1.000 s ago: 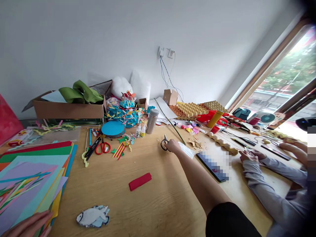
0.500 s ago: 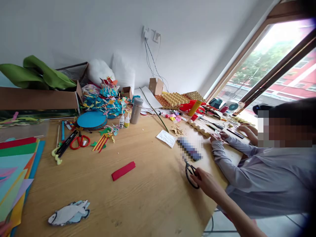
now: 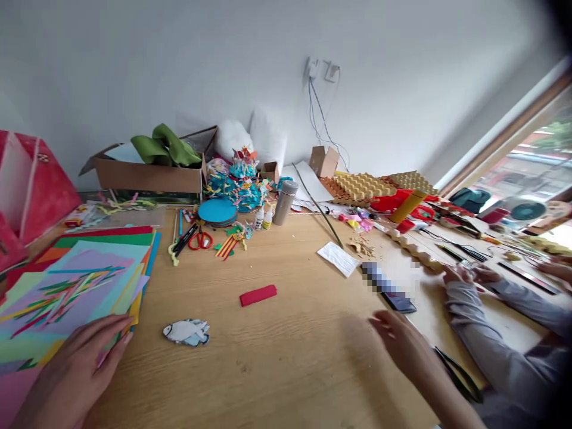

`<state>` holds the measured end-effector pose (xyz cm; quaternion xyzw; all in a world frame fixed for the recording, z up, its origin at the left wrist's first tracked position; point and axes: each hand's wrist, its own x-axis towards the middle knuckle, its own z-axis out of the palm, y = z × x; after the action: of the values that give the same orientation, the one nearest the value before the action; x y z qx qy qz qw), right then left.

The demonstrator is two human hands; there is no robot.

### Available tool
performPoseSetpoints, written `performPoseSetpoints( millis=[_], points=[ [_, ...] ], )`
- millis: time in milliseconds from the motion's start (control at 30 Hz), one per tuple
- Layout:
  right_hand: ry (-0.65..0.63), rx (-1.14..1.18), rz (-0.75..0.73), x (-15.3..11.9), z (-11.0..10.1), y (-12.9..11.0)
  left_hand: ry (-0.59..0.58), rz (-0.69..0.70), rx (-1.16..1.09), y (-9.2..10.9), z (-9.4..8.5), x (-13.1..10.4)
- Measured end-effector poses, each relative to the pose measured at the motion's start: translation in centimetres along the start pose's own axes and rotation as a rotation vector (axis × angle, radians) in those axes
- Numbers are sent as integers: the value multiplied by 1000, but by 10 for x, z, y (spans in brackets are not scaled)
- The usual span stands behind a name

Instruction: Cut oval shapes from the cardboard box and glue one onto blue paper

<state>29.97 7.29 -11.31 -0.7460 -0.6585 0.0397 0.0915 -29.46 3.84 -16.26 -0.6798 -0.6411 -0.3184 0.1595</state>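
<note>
My left hand (image 3: 89,357) is at the right edge of a stack of coloured paper sheets (image 3: 84,253), thumb and fingers closed on the edge of some sheets. My right hand (image 3: 400,345) hovers over the right part of the table, holding nothing, its fingers loosely bent and partly apart. Black-handled scissors (image 3: 460,375) lie to its right, by the table's edge. Between my hands are a folded red strip (image 3: 258,295) and a grey-white fish cutout (image 3: 186,332) with dark outlines. Thin coloured paper strips (image 3: 67,298) lie on top of the stack.
A co-worker's grey sleeves (image 3: 478,339) and hands are at the right. Near them lie a phone-like dark object (image 3: 388,289) and a white tissue packet (image 3: 338,258). Red-handled scissors (image 3: 199,239), glue bottles (image 3: 263,218), a grey flask (image 3: 285,202) and egg trays (image 3: 364,186) stand farther back.
My view has turned left. The right hand has let go of the black-handled scissors, which now lie at the right edge. My left hand has come onto the paper stack.
</note>
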Motion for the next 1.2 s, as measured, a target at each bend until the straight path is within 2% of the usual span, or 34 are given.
performPoseSetpoints(
  millis=[67,133,200,267,367,433,533,700,800,867,933,1000,1100,1200],
  points=[
    [-54,243,-301,12,11,-77,-65,31,-84,4,-2,0],
    [-76,326,-572,25,24,-145,-70,29,-109,9,-6,1],
    [-116,255,-727,36,36,-192,-47,30,-106,13,-10,2],
    [-156,125,-774,46,46,-218,-30,21,-104,16,-13,3],
    [-165,-2,-735,61,59,-229,-13,19,-82,18,-17,4],
    [-145,-50,-669,71,65,-226,-7,40,-60,20,-20,6],
    [-113,-130,-494,85,67,-214,15,75,-38,23,-24,8],
    [-118,-234,-162,105,61,-181,37,87,-35,24,-29,11],
    [-149,-284,-42,110,50,-166,35,68,-36,24,-30,10],
    [-137,-307,-1,110,44,-165,25,49,-42,25,-30,9],
    [-102,-307,-37,107,40,-174,4,20,-60,25,-30,8],
    [-71,-274,-166,102,41,-195,-15,-12,-84,26,-29,7],
    [-68,-190,-447,95,50,-244,-22,-24,-98,26,-28,7],
    [-96,-120,-668,96,61,-305,-12,6,-77,26,-28,7]
  ],
)
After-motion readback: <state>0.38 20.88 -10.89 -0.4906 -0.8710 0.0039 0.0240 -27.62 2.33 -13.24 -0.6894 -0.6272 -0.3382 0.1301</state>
